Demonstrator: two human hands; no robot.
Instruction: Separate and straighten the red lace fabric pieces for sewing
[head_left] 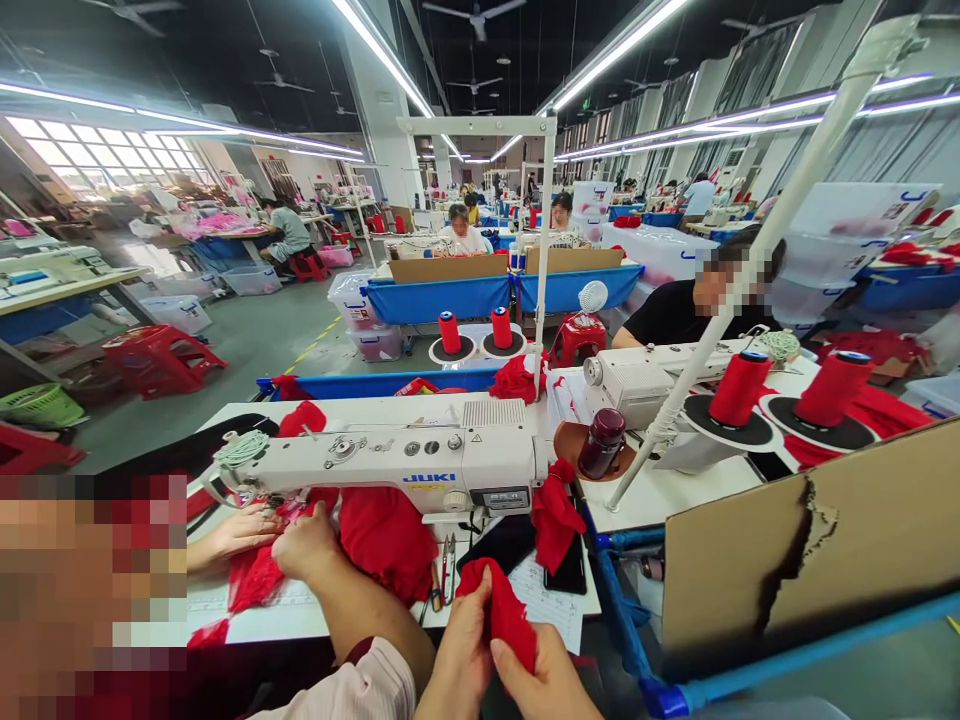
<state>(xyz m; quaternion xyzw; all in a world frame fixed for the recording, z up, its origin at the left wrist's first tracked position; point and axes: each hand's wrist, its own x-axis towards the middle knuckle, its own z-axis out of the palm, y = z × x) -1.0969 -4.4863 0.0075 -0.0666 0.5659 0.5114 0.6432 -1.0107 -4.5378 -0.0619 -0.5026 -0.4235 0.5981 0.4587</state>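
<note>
At the bottom middle, a piece of red fabric [514, 620] is held up between my two hands. My left hand [466, 640] is closed on its left side, thumb on top. My right hand [541, 678] pinches its lower right edge, with the thumb in front. To the left, a co-worker's hands [304, 545] press other red fabric [255, 580] under the needle end of a white sewing machine [405, 465]. A heap of red fabric [386, 540] lies below the machine's arm. Thread snips [448, 570] rest on the table just left of my hands.
Beside my hands lie a sheet of paper [547, 600] with writing and a dark phone [568, 568]. A dark red jar [602, 443] stands behind. On the right, a torn cardboard panel [720, 550] sits above a blue frame [817, 645]. Another person [667, 310] works at the right-hand machine.
</note>
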